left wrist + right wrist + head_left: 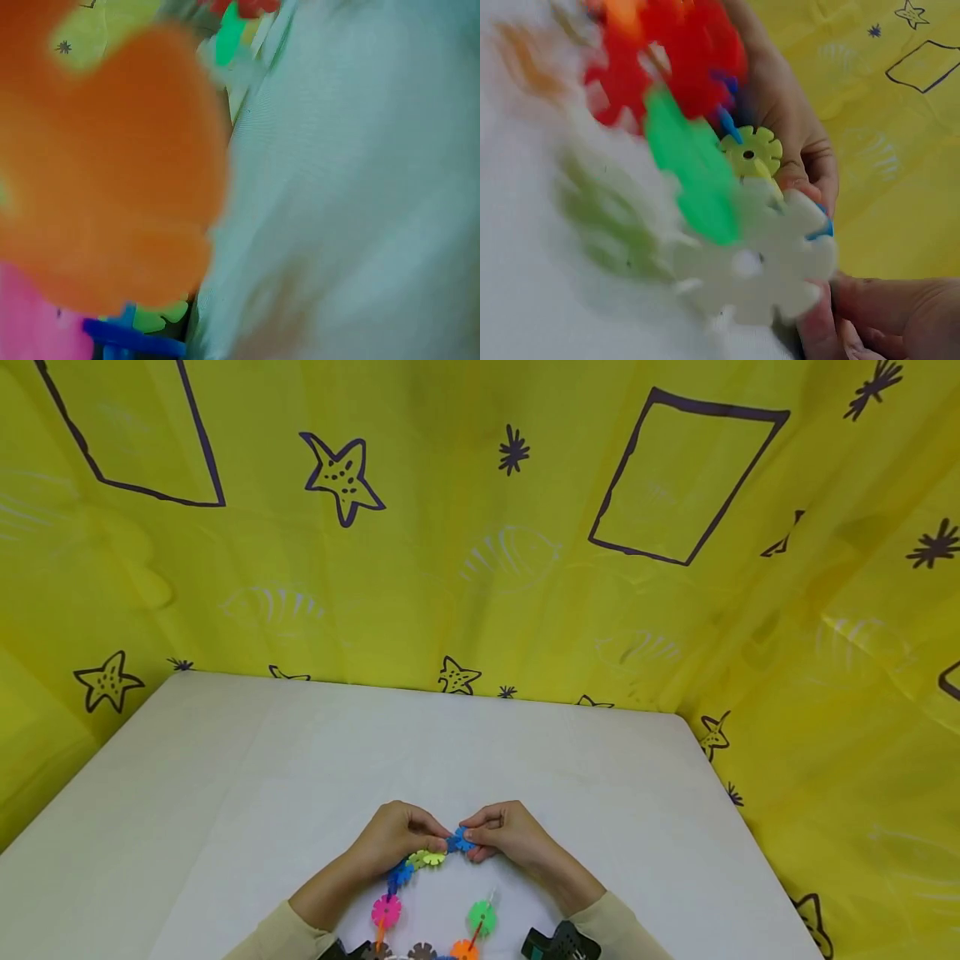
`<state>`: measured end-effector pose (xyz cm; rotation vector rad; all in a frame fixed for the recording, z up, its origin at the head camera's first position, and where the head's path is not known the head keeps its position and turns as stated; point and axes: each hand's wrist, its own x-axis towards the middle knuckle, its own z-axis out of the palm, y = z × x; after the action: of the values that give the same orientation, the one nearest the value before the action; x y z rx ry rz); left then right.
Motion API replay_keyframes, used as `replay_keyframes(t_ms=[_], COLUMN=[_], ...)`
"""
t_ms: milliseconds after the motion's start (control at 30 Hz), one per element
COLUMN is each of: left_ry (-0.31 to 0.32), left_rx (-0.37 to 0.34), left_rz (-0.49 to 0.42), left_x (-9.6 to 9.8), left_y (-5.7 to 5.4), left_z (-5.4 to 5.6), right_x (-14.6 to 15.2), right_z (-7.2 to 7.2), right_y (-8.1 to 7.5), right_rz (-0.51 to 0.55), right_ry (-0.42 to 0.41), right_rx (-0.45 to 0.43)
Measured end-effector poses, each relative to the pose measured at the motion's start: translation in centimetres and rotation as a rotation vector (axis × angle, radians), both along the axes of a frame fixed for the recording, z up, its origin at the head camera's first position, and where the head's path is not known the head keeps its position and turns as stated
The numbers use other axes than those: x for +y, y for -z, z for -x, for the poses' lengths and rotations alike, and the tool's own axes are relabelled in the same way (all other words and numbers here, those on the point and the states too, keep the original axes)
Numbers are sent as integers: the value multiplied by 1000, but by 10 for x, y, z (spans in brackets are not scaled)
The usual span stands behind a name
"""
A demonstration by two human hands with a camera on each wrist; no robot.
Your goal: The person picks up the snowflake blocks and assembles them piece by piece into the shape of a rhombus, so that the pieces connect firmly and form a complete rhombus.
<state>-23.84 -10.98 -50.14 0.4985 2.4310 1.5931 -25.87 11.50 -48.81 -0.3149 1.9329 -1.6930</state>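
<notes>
A chain of notched, flower-shaped plastic discs curves over the table in front of me in the head view. At its top, my right hand [517,839] pinches a blue disc [464,838] between thumb and fingers. Close beside it, my left hand [393,837] pinches the chain's end, next to a yellow-green disc [429,858]; its fingertips partly hide the joint. Down the left run blue discs and a pink disc [386,910]. A green disc [482,918] and a white disc [799,255] belong to the right side. An orange disc [135,165] fills much of the left wrist view, blurred.
The white table [337,752] reaches back to a yellow curtain [420,577] with dark star and frame drawings. A dark wrist device [562,942] sits by my right sleeve. The chain's lower part runs out of the head view.
</notes>
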Motion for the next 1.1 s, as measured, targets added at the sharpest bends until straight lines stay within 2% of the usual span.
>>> replay_keyframes(t_ms=[167,433,633,900,1100], left_ry=[-6,20,40,55,70], left_rx=[22,-75,-91,-109,-117], left_rz=[5,-60,-33,-33,-26], left_x=[-1,-5,-10,-13,-15], left_y=[0,-1,-2,-2,-1], left_z=[-1,0,2,2,3], right_x=[-2,4,30,64,67], right_z=[-2,-1,-7,-36,-63], right_y=[1,-1,-7,-7,-6], right_rz=[9,26,-20,-59,-71], right_ry=[32,20,9,-59,-64], right_rx=[-12,-13,-50,-112,-163])
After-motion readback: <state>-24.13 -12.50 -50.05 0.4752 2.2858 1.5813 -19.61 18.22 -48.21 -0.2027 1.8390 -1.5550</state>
